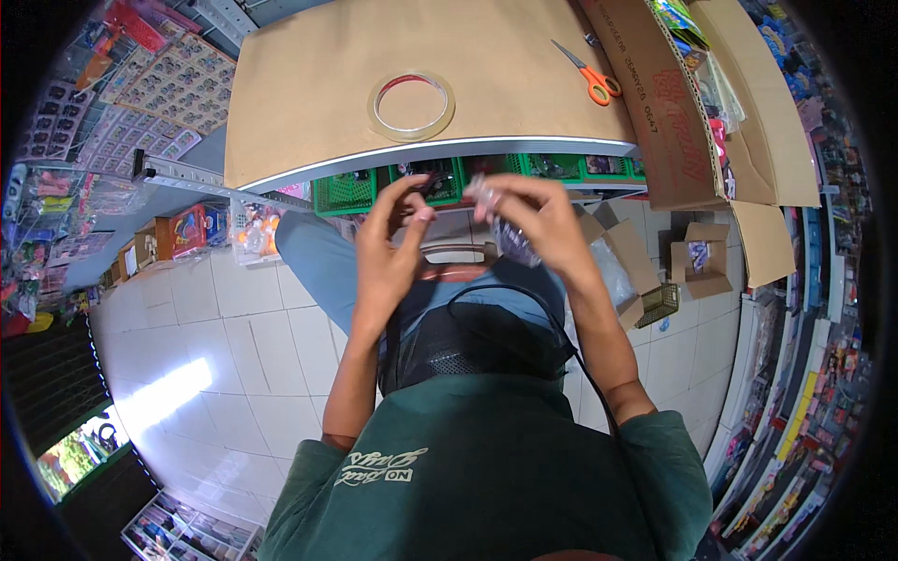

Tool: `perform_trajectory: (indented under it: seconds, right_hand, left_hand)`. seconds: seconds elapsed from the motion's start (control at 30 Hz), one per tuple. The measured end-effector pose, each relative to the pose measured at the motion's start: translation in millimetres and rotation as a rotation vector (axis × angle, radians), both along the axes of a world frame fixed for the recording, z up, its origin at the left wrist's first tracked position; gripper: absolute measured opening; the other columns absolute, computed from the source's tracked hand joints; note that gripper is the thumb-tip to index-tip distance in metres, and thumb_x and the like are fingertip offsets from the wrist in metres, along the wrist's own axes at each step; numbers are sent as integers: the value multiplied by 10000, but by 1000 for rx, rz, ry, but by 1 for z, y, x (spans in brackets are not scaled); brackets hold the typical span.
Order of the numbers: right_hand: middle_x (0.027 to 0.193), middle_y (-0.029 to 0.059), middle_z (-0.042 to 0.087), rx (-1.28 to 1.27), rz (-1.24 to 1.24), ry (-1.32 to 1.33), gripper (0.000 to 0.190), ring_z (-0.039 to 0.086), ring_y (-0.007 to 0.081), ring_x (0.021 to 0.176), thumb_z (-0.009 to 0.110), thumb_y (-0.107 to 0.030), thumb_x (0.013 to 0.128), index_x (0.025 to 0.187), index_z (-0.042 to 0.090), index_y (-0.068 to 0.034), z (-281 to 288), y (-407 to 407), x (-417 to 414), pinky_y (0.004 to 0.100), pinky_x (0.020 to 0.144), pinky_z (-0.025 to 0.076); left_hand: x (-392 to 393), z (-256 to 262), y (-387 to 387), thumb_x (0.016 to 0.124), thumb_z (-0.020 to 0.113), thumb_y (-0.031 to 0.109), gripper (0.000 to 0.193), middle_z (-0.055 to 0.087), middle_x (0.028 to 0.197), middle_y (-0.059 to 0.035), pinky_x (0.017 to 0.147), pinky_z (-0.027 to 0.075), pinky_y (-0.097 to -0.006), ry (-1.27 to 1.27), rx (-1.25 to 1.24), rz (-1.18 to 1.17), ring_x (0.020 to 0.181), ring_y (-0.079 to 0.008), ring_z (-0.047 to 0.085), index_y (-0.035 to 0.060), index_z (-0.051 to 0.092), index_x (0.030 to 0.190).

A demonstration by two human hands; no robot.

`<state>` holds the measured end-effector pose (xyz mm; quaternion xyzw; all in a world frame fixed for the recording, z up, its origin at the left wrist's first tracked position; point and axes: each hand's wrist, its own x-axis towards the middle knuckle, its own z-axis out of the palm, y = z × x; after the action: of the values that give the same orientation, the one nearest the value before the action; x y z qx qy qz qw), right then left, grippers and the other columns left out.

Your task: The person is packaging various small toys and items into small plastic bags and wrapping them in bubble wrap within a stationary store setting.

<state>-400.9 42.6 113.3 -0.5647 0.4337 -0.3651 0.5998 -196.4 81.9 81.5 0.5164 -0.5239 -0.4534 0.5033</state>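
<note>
My right hand (526, 214) grips the gathered top of a small clear plastic bag (515, 242) with dark contents, which hangs below the fingers over my lap. To its left, my left hand (396, 235) is raised with thumb and fingers curled towards each other; whether something thin is between them cannot be told. Both hands are apart, just in front of the table's near edge. On the brown-covered table (309, 91) beyond them lie a roll of clear tape (377, 116) and, farther right, scissors with orange handles (600, 85).
Green plastic baskets (344, 193) stand under the tabletop. A large open cardboard box (649, 112) with packaged goods is at the table's right end. On the tiled floor are smaller cardboard boxes (708, 280) and an olive basket (657, 308). Merchandise hangs at left; shelves line the right.
</note>
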Motion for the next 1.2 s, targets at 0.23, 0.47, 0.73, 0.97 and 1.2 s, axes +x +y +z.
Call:
perform_trajectory:
  seconds: [0.23,0.47,0.73,0.97,1.2]
  right_hand:
    - [936,141,715,-14,-359,-489,342,700,164,852,560,-104,986,1282,551,68,21,-94,3,294,760,565]
    - [1056,164,725,-292,-419,206,394,710,199,964,590,-80,970,1345,526,17,2,-153,11,293,826,567]
    - [958,130,730,-773,-768,80,214,714,217,922,604,-16,917,1120,660,19,-9,-87,-32,309,808,556]
    - [852,77,715,-286,-875,253,160,672,108,764,607,28,893,1022,697,0,-160,49,-136,252,662,527]
    - [1022,82,702,726,-1593,276,193,668,164,867,650,-83,857,1042,678,-38,-432,221,-237,313,678,553]
  left_hand:
    - [75,-52,9,967,605,93,255,692,929,-76,825,496,-289,-251,114,229,901,-141,645,18,614,1211]
    - [158,-136,36,914,654,145,322,549,1300,-228,1062,381,-455,-784,-22,475,1256,-364,498,-6,608,1195]
    - [177,-195,38,923,644,391,816,102,1611,-277,1190,217,-470,-810,360,447,1484,-435,157,62,238,1549]
    - [220,-216,-18,730,804,544,1148,492,1388,-304,1074,406,-402,-536,623,613,1254,-377,526,-154,247,1451]
    - [215,-212,-21,718,824,511,1134,526,1332,-279,986,474,-417,-534,575,587,1139,-353,579,-141,250,1447]
